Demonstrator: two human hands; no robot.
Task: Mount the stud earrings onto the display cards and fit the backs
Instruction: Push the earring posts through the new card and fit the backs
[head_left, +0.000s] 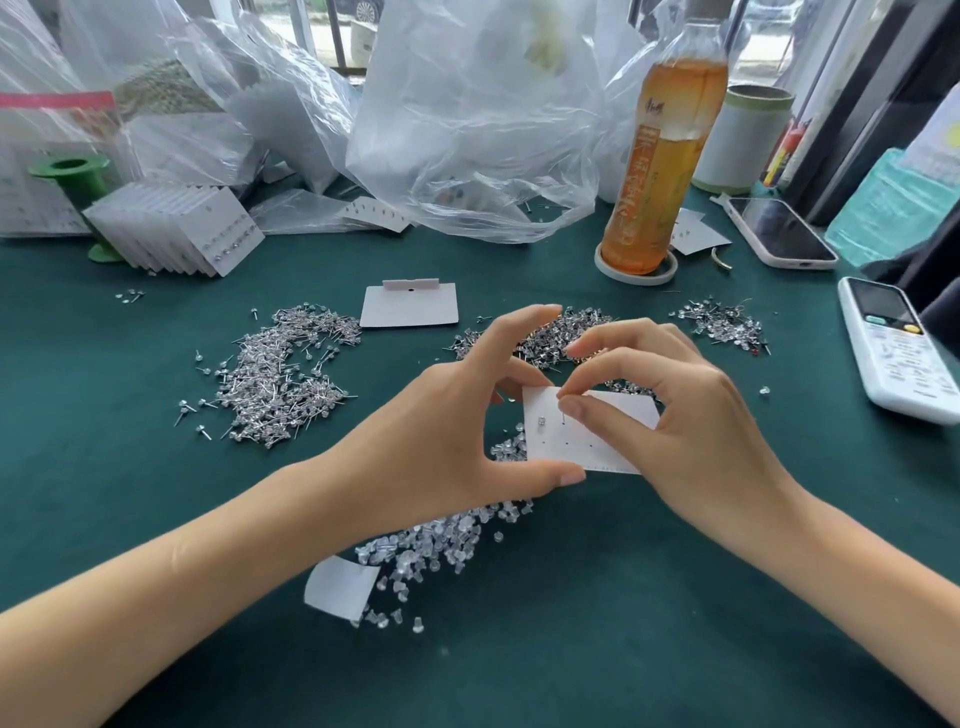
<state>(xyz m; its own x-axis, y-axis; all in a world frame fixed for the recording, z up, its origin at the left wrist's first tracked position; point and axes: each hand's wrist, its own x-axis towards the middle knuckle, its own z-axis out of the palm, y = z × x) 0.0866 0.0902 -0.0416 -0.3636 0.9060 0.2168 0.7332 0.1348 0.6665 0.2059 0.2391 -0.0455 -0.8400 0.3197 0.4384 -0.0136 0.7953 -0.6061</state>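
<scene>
Above a green table (571, 649), the left hand (441, 441) is pinching a white display card (597, 441) while the right hand (691, 415) is pinching a stud earring (562, 412) against it.

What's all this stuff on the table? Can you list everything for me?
display card: one, white, held in both hands, one stud already on it
stud earrings: three silvery heaps, left, middle and right on the cloth
earring backs: one clear heap, under the hands
blank card: one, white, beyond the hands
filled cards: one white stack, far left
card scrap: one, white, near the backs
plastic bags: several, clear, at the back
bottle: one, amber drink, back right
phone: one, white case, right
remote: one, white, right edge
table cloth: green
left hand: grips the card's left edge
right hand: pinches a stud at the card
</scene>
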